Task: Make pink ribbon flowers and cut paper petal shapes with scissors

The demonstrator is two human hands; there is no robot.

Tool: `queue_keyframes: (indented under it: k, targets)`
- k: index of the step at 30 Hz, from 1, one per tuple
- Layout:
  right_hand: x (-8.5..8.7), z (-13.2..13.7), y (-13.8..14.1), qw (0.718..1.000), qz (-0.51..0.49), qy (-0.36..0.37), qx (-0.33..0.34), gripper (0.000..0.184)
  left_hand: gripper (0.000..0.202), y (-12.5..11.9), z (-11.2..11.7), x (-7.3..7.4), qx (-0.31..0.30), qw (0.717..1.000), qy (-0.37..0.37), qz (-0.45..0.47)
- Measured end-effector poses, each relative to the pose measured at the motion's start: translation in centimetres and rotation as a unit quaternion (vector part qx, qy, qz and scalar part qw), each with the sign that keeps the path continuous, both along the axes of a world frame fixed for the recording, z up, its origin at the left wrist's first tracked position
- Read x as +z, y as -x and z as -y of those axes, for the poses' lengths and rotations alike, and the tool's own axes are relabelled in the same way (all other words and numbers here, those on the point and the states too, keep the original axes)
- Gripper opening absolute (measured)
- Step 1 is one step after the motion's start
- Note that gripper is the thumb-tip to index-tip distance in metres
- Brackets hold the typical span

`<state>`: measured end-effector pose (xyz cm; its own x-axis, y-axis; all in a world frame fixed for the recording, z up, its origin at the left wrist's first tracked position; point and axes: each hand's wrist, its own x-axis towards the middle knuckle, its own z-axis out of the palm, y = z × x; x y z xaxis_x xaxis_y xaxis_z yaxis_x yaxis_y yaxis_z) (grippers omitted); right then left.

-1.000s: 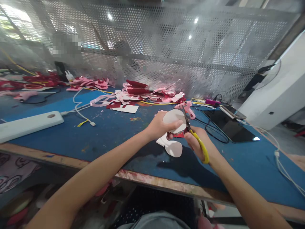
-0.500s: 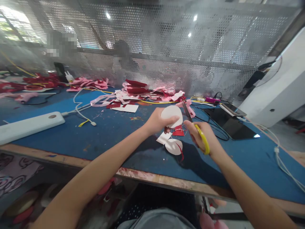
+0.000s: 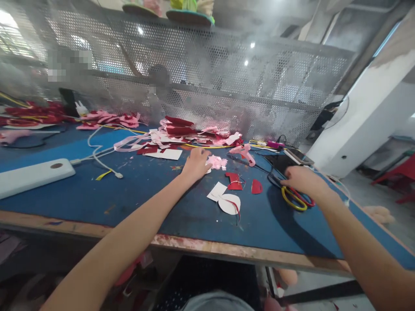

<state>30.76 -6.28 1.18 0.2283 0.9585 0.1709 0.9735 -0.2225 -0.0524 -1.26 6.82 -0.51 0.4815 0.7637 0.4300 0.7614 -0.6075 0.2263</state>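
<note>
My left hand rests at mid-table with thumb and index finger apart, beside a frilly pink piece. A white edge shows under its fingertips; the palm side is hidden. At the right, my right hand has its fingers curled at the scissors, whose yellow loop lies low over the table near a red loop. The blades are hidden. Between the hands lie a red cut-out, a small red half-round piece and a white rounded cut-out with a red strip on it.
A pink glue gun lies behind the cut-outs. Red and pink scraps are heaped along the perforated metal screen. A white power strip and cables lie left; a dark tablet and a phone lie right.
My left hand has moved left and down to the table; the white disc is now mostly out of sight. My right hand has moved right with the scissors. The glue gun shows more fully.
</note>
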Motion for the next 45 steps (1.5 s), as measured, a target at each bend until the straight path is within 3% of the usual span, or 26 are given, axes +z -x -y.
queue_keyframes:
  k: [1, 2, 5, 7, 10, 20, 22, 25, 28, 30, 33, 35, 36, 38, 41, 45]
  targets:
    - [0.2, -0.4, 1.2, 1.000, 0.001, -0.003, 0.031, 0.015, 0.027, -0.2, 0.4, 0.1, -0.053, 0.998, -0.010, 0.012]
    - [0.3, -0.8, 2.6, 0.994, -0.003, -0.006, 0.110, 0.019, 0.024, -0.5, 0.7, 0.2, -0.128, 0.992, -0.005, 0.021]
    - [0.4, -2.5, 6.4, 0.953, -0.013, 0.027, 0.302, 0.029, 0.021, -1.3, 1.9, 0.0, -0.372, 0.925, 0.084, 0.012]
    - [0.0, -3.6, 7.8, 0.932, 0.000, 0.063, 0.356, 0.028, 0.024, -1.7, 2.4, -0.5, -0.439, 0.888, 0.134, -0.002]
    - [-1.0, -5.0, 8.3, 0.922, 0.007, 0.086, 0.377, 0.025, 0.023, -2.2, 2.7, -1.3, -0.464, 0.872, 0.150, -0.039]
    - [-2.4, -6.8, 6.8, 0.904, -0.054, 0.101, 0.411, 0.007, 0.014, -2.9, 3.4, -1.1, -0.435, 0.884, 0.153, -0.078]
    - [-2.7, -6.7, 6.7, 0.903, -0.077, 0.093, 0.412, 0.012, 0.014, -3.0, 3.4, -1.3, -0.426, 0.890, 0.148, -0.071]
    - [-3.4, -6.2, 6.8, 0.904, -0.121, 0.062, 0.404, 0.014, 0.017, -3.3, 3.3, -1.7, -0.393, 0.908, 0.143, -0.022]
    - [-3.8, -5.8, 6.9, 0.906, -0.178, 0.016, 0.383, 0.013, 0.017, -3.6, 3.1, -1.9, -0.324, 0.924, 0.184, 0.088]
    - [-3.6, -5.6, 7.4, 0.908, -0.222, -0.024, 0.355, 0.013, 0.014, -3.9, 3.0, -1.9, -0.274, 0.907, 0.257, 0.192]
    - [-2.7, -5.3, 9.0, 0.899, -0.302, -0.078, 0.308, 0.016, 0.011, -4.2, 3.1, -1.8, -0.211, 0.831, 0.364, 0.364]
    - [-2.2, -5.1, 10.7, 0.883, -0.357, -0.094, 0.290, 0.022, 0.014, -4.3, 3.4, -1.6, -0.189, 0.791, 0.388, 0.434]
    - [-2.1, -5.0, 11.6, 0.873, -0.385, -0.098, 0.283, 0.023, 0.015, -4.3, 3.6, -1.6, -0.187, 0.786, 0.387, 0.445]
    - [-2.2, -4.8, 13.4, 0.859, -0.423, -0.109, 0.268, 0.023, 0.011, -4.2, 4.1, -1.5, -0.197, 0.800, 0.370, 0.428]
    - [-2.5, -4.6, 14.8, 0.863, -0.416, -0.165, 0.235, 0.022, 0.004, -4.0, 4.3, -1.5, -0.210, 0.843, 0.333, 0.366]
    - [-0.7, -4.3, 12.7, 0.873, -0.384, -0.234, 0.189, 0.021, 0.015, -3.7, 3.6, -1.6, -0.199, 0.914, 0.225, 0.274]
